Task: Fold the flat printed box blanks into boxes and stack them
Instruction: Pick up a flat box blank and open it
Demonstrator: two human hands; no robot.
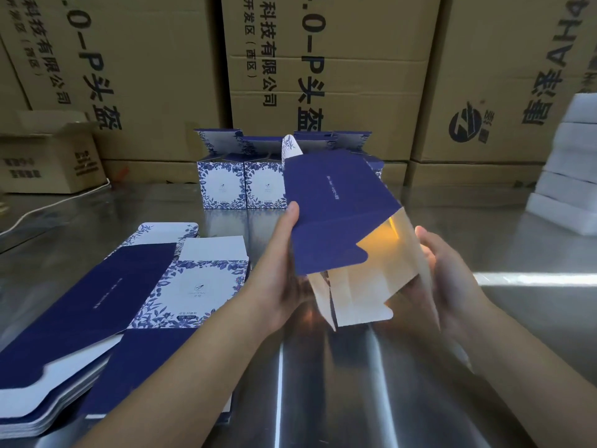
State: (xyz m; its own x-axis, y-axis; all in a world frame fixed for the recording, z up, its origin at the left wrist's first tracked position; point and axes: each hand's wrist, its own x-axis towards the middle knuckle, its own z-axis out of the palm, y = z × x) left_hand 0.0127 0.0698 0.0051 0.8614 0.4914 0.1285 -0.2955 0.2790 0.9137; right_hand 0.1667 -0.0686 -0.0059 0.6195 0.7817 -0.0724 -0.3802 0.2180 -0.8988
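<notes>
**Head view: half-opened navy box blank held over the steel table**

Black print is carried by the tall brown corrugated cartons (323, 76) walled up behind the table. "科技有限公司", "(西区)" and "0-P头盔" are set sideways down two of them. A round dark emblem is stamped on the right-hand one. Fine white lettering is seen on the navy panels of the blanks, too small to be read.

A navy-and-white printed cardboard box blank (342, 208), half opened into a tube, is held in the air over the middle of the shiny steel table (533, 318). Its white inside is turned toward the camera and its lower flaps hang free. Its left edge is pinched by the left hand (284, 270), thumb on the navy panel and fingers underneath. The right hand (452, 279) is laid against the white right side. That hand is blurred, and whether its fingers are curled round the card cannot be told.

Bare steel is left in front of the hands and to their right. The near left corner is taken up by a stack of flat navy and floral-printed blanks (106, 302). Folded blue-floral boxes (223, 185) with lids raised are lined up at the far edge, just behind the held blank. White foam blocks (571, 176) are piled at the right edge. A small open brown carton (48, 163) and a white cable (48, 205) are found at the far left.
</notes>
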